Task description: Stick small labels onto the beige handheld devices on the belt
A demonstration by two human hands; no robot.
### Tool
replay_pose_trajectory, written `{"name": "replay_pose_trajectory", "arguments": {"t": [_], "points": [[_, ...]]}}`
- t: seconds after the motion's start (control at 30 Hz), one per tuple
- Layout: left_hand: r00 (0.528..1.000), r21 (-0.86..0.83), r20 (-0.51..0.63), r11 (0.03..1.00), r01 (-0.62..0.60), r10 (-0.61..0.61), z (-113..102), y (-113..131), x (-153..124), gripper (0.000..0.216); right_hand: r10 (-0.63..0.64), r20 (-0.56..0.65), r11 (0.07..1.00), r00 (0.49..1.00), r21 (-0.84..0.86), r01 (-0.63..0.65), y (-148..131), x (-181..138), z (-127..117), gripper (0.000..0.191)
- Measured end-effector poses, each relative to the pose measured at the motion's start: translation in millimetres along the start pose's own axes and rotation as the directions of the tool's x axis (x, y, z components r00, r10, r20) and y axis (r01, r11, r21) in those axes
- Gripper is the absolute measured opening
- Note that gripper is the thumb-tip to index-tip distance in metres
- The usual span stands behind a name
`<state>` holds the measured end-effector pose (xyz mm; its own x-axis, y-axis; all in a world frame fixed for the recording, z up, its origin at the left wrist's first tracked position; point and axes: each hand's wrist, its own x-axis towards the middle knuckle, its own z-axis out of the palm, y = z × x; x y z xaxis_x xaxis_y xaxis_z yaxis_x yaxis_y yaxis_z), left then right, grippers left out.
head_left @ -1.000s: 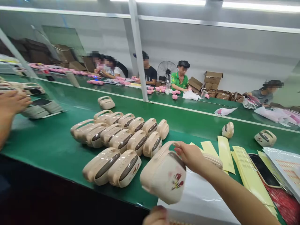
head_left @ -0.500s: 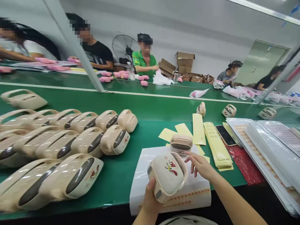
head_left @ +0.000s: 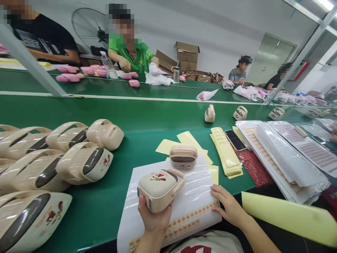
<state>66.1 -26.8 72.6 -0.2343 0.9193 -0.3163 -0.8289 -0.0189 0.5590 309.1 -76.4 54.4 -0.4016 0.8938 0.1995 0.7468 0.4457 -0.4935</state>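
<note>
A green conveyor belt [head_left: 147, 119] spans the whole width of the view, and a slanted metal post [head_left: 28, 65] rises from its far side at the left. Across the belt, people sit at work among pink items [head_left: 70, 76], cardboard boxes [head_left: 186, 56] and a standing fan [head_left: 88, 26]. On the near left of the belt lies a crowded cluster of beige handled cases [head_left: 52, 158], packed side by side, some showing a dark window and a red flower print. To the right, stacks of sticker sheets in clear wrap [head_left: 286, 154] overlap one another, with a pile of yellow backing strips [head_left: 226, 154] and a dark phone [head_left: 235, 140] just beside them, and a long yellow strip [head_left: 289, 218] lies at the near right edge. Three more small cases [head_left: 240, 113] stand well apart farther down the belt. Directly in front of the person lies a glossy white sticker sheet [head_left: 189, 200] with rows of small orange labels along its near edge; one beige case [head_left: 183, 156] sits on its far end. The left hand [head_left: 154, 219] grips a beige case with a red print [head_left: 160, 188] from below, holding it raised over the sheet with its handle turned to the right. The right hand [head_left: 228, 207] lies flat and released, its fingertips [head_left: 214, 191] pressing on the right edge of the sheet near the labels.
</note>
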Motion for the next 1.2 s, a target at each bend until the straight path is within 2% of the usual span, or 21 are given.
{"name": "replay_pose_trajectory", "arguments": {"t": [0.13, 0.27, 0.4, 0.5, 0.57, 0.63, 0.77, 0.83, 0.9, 0.97, 1.0, 1.03, 1.1, 1.2], "points": [[0.999, 0.071, -0.05, 0.997, -0.01, 0.013, 12, 6, -7, 0.044, -0.035, -0.104, 0.995, 0.994, -0.094, 0.026, 4, -6, 4, 0.043], [0.996, 0.166, 0.033, 0.983, -0.085, 0.081, 22, 12, -13, 0.044, -0.049, -0.214, 0.991, 0.976, -0.135, 0.02, -3, -12, 15, 0.032], [0.982, 0.23, 0.125, 0.959, -0.165, 0.139, 36, 17, -20, 0.045, -0.055, -0.229, 0.992, 0.972, -0.121, 0.028, -9, -11, 21, 0.023], [0.989, 0.324, 0.076, 0.935, -0.144, 0.126, 46, 21, -25, 0.047, -0.045, -0.259, 0.994, 0.965, -0.111, 0.017, -11, -9, 23, 0.018], [0.991, 0.346, 0.0, 0.93, -0.127, 0.135, 48, 21, -26, 0.045, -0.042, -0.307, 0.997, 0.951, -0.081, 0.018, -13, -7, 24, 0.016], [0.988, 0.321, -0.024, 0.938, -0.134, 0.149, 46, 20, -25, 0.042, -0.019, -0.328, 1.0, 0.944, -0.018, 0.014, -16, -7, 22, 0.014], [0.991, 0.239, -0.03, 0.964, -0.118, 0.129, 35, 17, -18, 0.045, 0.143, -0.256, 0.975, 0.956, 0.205, -0.091, -20, -8, 10, 0.008], [0.994, 0.147, -0.046, 0.985, -0.092, 0.099, 28, 17, -14, 0.051, 0.286, -0.224, 0.906, 0.932, 0.379, -0.187, -22, -4, 0, 0.005], [0.998, 0.012, -0.022, 0.998, -0.062, 0.062, 20, 16, -10, 0.054, 0.448, -0.237, 0.773, 0.862, 0.587, -0.24, -25, 6, -10, 0.008], [0.999, -0.126, 0.051, 0.992, 0.0, 0.006, 12, 14, -9, 0.055, 0.581, -0.247, 0.586, 0.776, 0.788, -0.189, -33, 23, -16, 0.015], [0.995, -0.19, 0.101, 0.981, 0.045, -0.026, 10, 12, -9, 0.054, 0.616, -0.23, 0.487, 0.753, 0.863, -0.136, -39, 34, -16, 0.019], [0.985, -0.246, 0.161, 0.964, 0.097, -0.058, 8, 10, -10, 0.052, 0.625, -0.203, 0.395, 0.754, 0.915, -0.081, -47, 46, -15, 0.022], [0.951, -0.329, 0.289, 0.922, 0.203, -0.107, 9, 7, -13, 0.046, 0.584, -0.156, 0.265, 0.796, 0.964, -0.006, -66, 68, -9, 0.023], [0.894, -0.387, 0.431, 0.87, 0.304, -0.12, 17, 2, -20, 0.036, 0.495, -0.13, 0.211, 0.859, 0.977, 0.026, -93, 92, 5, 0.019]]}}
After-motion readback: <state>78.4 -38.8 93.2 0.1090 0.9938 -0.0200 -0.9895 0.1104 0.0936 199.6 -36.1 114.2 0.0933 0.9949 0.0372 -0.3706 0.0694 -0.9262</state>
